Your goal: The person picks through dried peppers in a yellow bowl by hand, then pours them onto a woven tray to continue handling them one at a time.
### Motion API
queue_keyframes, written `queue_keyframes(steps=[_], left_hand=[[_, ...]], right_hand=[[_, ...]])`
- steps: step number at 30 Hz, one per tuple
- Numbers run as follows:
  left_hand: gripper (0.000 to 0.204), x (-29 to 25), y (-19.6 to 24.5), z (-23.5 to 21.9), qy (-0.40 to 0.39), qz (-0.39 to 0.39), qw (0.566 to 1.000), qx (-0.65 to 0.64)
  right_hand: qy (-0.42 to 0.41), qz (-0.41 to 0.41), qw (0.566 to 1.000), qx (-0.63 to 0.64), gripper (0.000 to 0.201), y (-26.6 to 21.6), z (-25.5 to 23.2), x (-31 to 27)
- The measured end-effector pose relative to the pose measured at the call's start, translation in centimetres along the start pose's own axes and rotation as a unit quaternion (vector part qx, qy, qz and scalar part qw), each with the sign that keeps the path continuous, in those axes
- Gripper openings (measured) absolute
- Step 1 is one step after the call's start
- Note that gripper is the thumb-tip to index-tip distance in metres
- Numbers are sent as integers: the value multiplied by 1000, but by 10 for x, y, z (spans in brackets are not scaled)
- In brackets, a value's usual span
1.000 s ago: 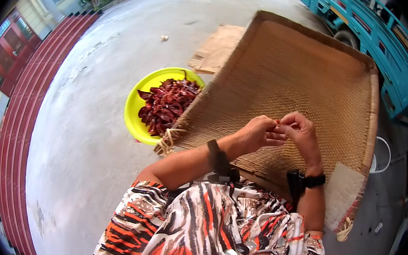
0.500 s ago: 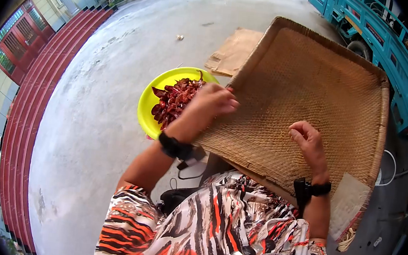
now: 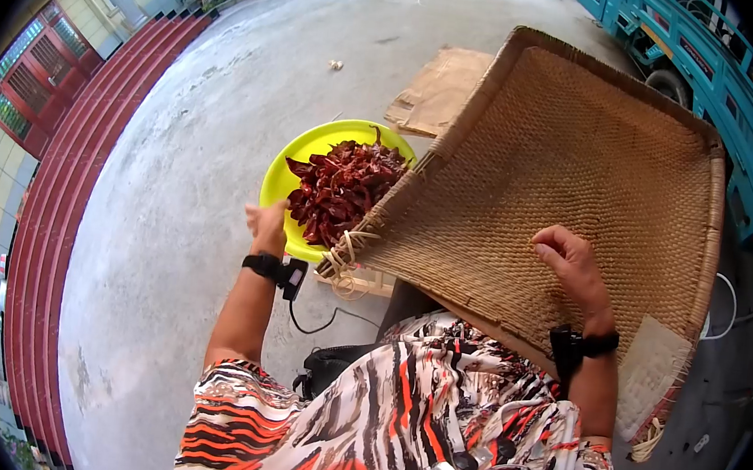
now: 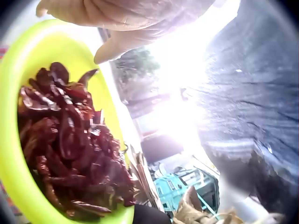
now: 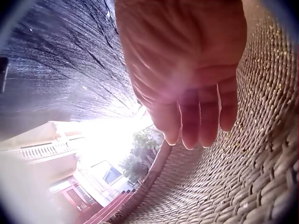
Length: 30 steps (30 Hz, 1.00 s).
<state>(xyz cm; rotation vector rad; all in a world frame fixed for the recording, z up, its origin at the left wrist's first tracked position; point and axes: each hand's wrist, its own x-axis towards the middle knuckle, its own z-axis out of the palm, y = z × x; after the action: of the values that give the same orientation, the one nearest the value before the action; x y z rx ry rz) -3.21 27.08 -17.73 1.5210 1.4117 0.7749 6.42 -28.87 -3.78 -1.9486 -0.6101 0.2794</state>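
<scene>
At the left rim of a yellow plastic basin, my left hand hovers with its fingers loose and nothing visible in them. In the left wrist view its thumb points down beside the basin wall. A heap of dried red chilies fills the basin. My right hand hangs over a large woven tray, fingers loosely bent in the head view. The right wrist view shows its palm and fingers side by side, with no object visible. Small yellowish specks dot the weave.
A flat piece of cardboard lies on the concrete ground beyond the basin. A teal cargo vehicle stands at the far right. Red steps run along the left. A black cable trails from the left wrist device.
Both hands were together over the tray with a small red piece. My left hand crossed the basin and now stands at its left rim, nothing seen in it. The right stayed over the tray.
</scene>
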Motion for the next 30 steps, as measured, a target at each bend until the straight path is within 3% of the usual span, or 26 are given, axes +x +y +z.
queue_keyframes(steps=[3,5,7,12,15,21,22,25,28,30], left_hand=[[57,-39,-3,-31,-178,-202,946,-179],[45,-8,-43,-35,-309,-236,903,-183],[37,-17,-36,-45,-315,-257,894,-187],[37,1,-48,-52,-299,-217,915,-164],[36,-21,-17,-75,-251,-194,934,-168],[31,25,-27,-114,-220,-156,935,-232],[28,-3,-3,-122,-209,-116,945,-224],[23,2,16,-132,-204,-21,945,-256],[17,18,58,-130,-255,-26,920,-296],[30,1,95,-123,-265,15,917,-297]], right_hand=[[-19,3,1000,2,12,1,0,0],[-28,2,1000,11,12,0,0,1],[-34,-1,999,20,12,2,1,0],[-45,6,999,20,12,2,0,-1],[-49,5,998,29,13,5,0,-3],[-52,4,998,40,13,5,1,-4],[-53,8,998,43,14,7,0,-4],[-49,0,999,20,15,6,0,-5],[-61,34,998,2,16,2,0,-5],[-31,2,999,8,17,9,1,-3]])
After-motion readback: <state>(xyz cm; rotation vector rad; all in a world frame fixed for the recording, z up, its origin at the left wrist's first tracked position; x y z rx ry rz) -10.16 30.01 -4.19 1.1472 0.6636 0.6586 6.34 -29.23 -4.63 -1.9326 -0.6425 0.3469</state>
